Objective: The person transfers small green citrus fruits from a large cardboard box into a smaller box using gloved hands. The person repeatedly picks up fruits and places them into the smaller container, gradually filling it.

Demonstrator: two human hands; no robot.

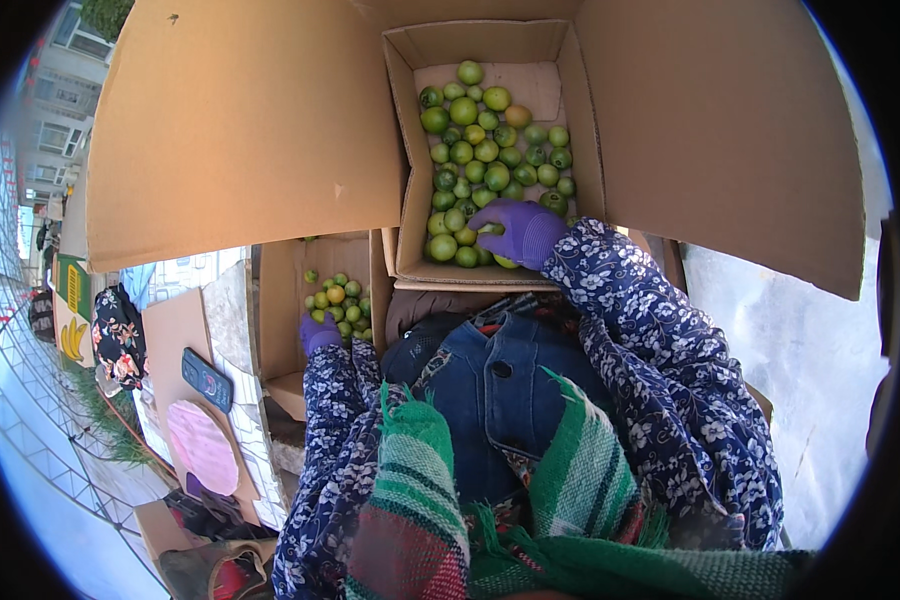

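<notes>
Many small green tomatoes (486, 151) lie in a cardboard box (577, 112) before me, one of them turning orange (518, 115). My right hand (523, 231), in a purple glove, reaches into its near right part. Its thumb and fingers curve around a green tomato at the near side; whether they grip it is not clear. Lower on the left stands a second cardboard box (277, 300), holding a smaller heap of green and yellowish tomatoes (343, 295). My left hand (320, 334), gloved in purple too, is at this heap's near left edge, its fingers partly hidden.
Large cardboard flaps spread to the left (255, 135) and right (727, 135) of the main box. At the left, a cardboard sheet (184, 322) carries a phone (208, 379) and a pink padded item (202, 448). A floral bag (118, 334) and a banana carton (73, 311) stand beyond.
</notes>
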